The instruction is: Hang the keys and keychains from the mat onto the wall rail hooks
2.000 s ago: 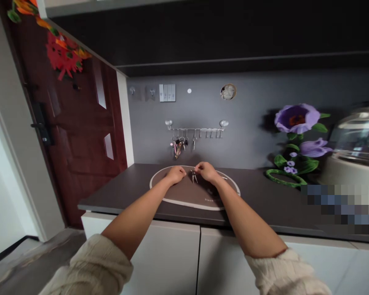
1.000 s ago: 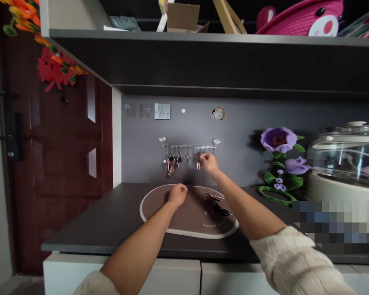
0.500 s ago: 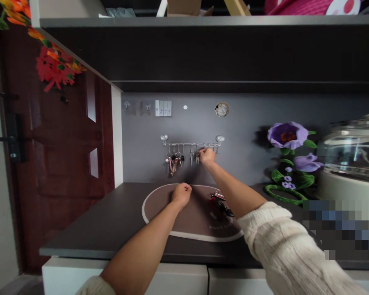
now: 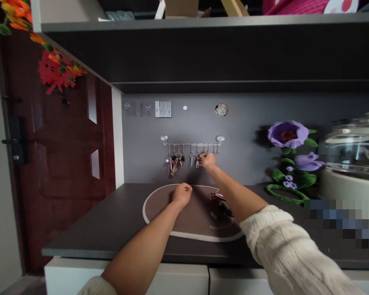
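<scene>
My right hand [image 4: 208,161] is raised to the metal hook rail [image 4: 192,144] on the grey wall, its fingers pinched on a small bunch of keys [image 4: 197,160] that hangs at a hook near the rail's middle. My left hand [image 4: 182,193] rests as a loose fist on the oval brown mat [image 4: 160,207] on the dark counter; nothing shows in it. More key bunches [image 4: 174,161] hang at the rail's left end. A dark bunch of keys with a red part [image 4: 219,203] lies on the mat, partly behind my right forearm.
A red-brown door [image 4: 64,164] stands at the left. Purple fabric flowers [image 4: 290,153] and a glass-lidded appliance [image 4: 350,159] sit at the right of the counter [image 4: 110,221]. A dark shelf [image 4: 203,53] overhangs the counter. Switches [image 4: 163,109] are on the wall.
Two seconds ago both hands held the small keys over the mat. My right hand has since carried them up to the rail and now sits slightly lower there. My left hand stayed on the mat.
</scene>
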A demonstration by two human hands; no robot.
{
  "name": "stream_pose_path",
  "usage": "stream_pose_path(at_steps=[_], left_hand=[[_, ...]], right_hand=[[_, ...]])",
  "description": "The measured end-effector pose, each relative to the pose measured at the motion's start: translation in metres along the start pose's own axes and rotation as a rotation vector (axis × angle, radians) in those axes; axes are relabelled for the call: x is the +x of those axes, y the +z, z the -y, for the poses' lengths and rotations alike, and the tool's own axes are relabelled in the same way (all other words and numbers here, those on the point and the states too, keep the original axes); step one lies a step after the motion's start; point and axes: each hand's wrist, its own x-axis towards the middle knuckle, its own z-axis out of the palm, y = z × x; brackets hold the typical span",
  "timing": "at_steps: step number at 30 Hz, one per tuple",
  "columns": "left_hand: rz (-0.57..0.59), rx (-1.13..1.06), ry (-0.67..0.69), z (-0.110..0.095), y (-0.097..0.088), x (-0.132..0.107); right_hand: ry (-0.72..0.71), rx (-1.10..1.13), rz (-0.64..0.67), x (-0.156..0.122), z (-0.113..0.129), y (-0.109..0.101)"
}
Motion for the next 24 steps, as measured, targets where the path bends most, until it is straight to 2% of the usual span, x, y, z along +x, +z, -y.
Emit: stream_pose_path(at_steps=[3, 7, 16, 24], left_hand=[[0.007, -0.014, 0.01, -0.002, -0.001, -0.001], [0.026, -0.052, 0.046, -0.007, -0.004, -0.005], [0.129, -0.109, 0.121, -0.017, -0.013, -0.017], [0.209, -0.096, 0.233, -0.025, -0.015, -0.03]], right_hand=[[0.163, 0.127, -0.031, -0.006, 0.004, -0.003], [0.205, 0.19, -0.004, -0.018, 0.009, -0.011], [0.136, 0.25, 0.091, -0.055, 0.013, -0.041], [-0.001, 0.194, 0.18, -0.098, -0.011, -0.067]])
